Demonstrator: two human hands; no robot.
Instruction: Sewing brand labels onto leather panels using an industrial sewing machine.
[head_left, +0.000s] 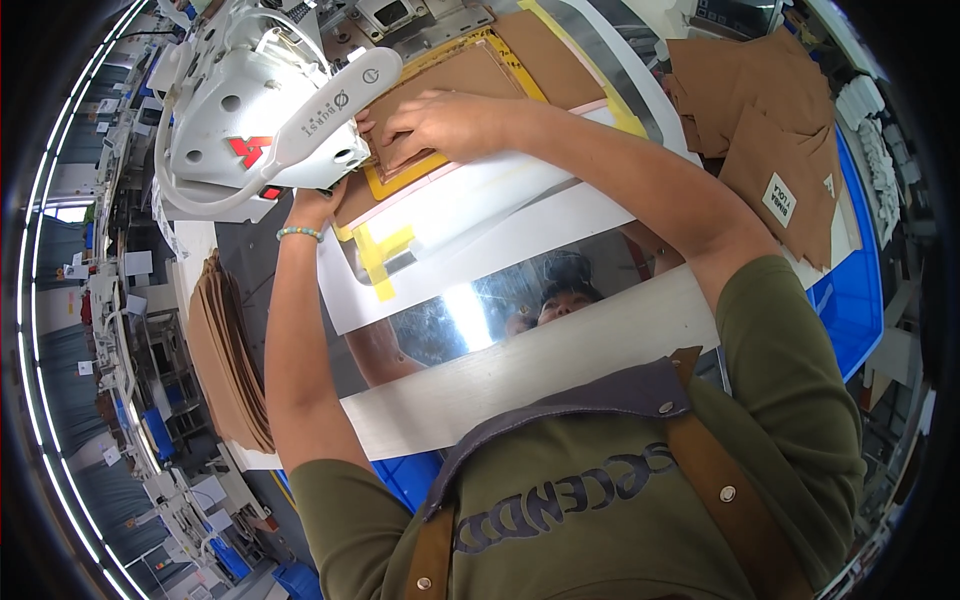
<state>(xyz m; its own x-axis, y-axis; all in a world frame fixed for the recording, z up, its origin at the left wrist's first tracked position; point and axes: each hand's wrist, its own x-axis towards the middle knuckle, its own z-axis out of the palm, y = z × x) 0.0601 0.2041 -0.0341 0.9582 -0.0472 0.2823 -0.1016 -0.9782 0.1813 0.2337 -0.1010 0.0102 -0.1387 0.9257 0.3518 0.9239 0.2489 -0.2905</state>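
My right hand reaches in from the right and rests on brown fabric inside a yellow-edged template frame. Its fingers are stretched out and point toward the machine. My left hand, below a beaded bracelet, is beside the white sewing machine head. That head hides most of its fingers, so its grip cannot be made out. A few fingertips show past the machine's right side, close to the frame. Brown fabric also lies around the frame, on a white and clear template sheet with yellow tape.
A white lamp arm hangs over the work. Brown cut pieces are piled at the right, above a blue bin. More brown pieces hang at the left edge. A shiny metal plate lies in front of me.
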